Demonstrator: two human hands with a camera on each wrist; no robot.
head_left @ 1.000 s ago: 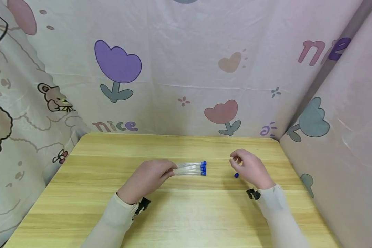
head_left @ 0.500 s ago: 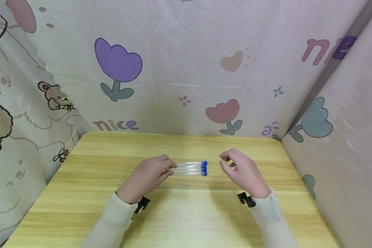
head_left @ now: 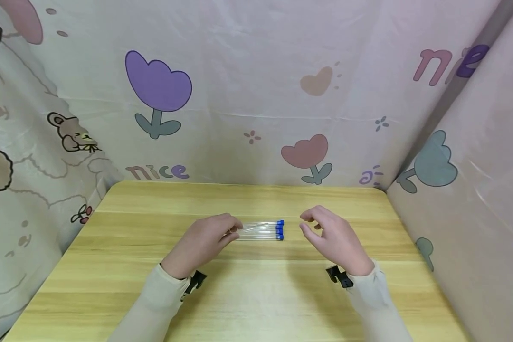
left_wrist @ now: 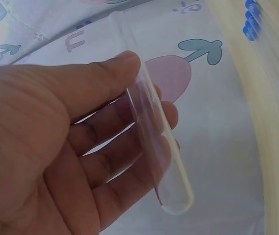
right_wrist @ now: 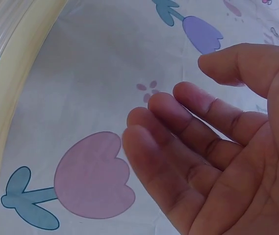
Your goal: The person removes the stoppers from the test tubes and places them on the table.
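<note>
Four blue-capped tubes (head_left: 265,232), as far as the overlap shows, lie on surface (head_left: 256,294) | left hand (head_left: 207,240): grip pinching clear tube (left_wrist: 151,142) | right hand (head_left: 335,237): grip released, relaxed

Clear, colourless tubes (head_left: 258,232) with bright blue caps (head_left: 280,231); yellow wood-grain desk (head_left: 256,299); pale curtain (head_left: 239,71) printed with purple, pink and grey-green flowers (head_left: 159,88).
</note>
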